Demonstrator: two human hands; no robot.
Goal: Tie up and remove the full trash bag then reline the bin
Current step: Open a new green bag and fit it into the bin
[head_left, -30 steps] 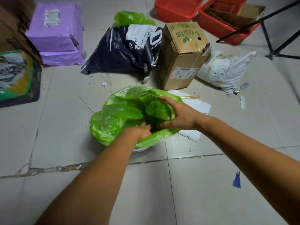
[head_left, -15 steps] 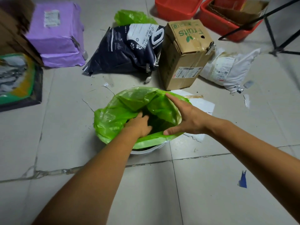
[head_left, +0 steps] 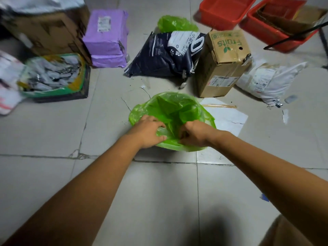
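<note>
Bag: green liner (head_left: 177, 110) sits on the tiled floor (head_left: 159, 192) just in front of the box, on the camera's side, its mouth open and its rim rolled outward; the bin under it is hidden by the plastic.
Left hand: left hand (head_left: 148, 131) at the bag's near-left rim, fingers curled over a bunched fold of plastic, thumb below it, gripping the bag.
Right hand: right hand (head_left: 194, 133) at the near-right rim, knuckles up, fingers tucked tight into the plastic, holding the bag; the two hands are close but apart.
Box: brown carton (head_left: 225, 63) marked "Fruits", standing tilted.
Sack: dark printed sack (head_left: 165, 57) leans against the box's left side.
Second bag: crumpled green bag (head_left: 175, 23) behind the sack, left of the box and farther back.
Parcel: purple parcel (head_left: 106, 38) well left of the box, beyond the sack.
Mailer: white mailer (head_left: 268, 80) just right of the box.
Crates: two red crates (head_left: 223, 11) (head_left: 276, 27) behind the box.
Paper: white sheet (head_left: 229, 118) flat on the floor in front of the box, its left edge under the bag's rim.
</note>
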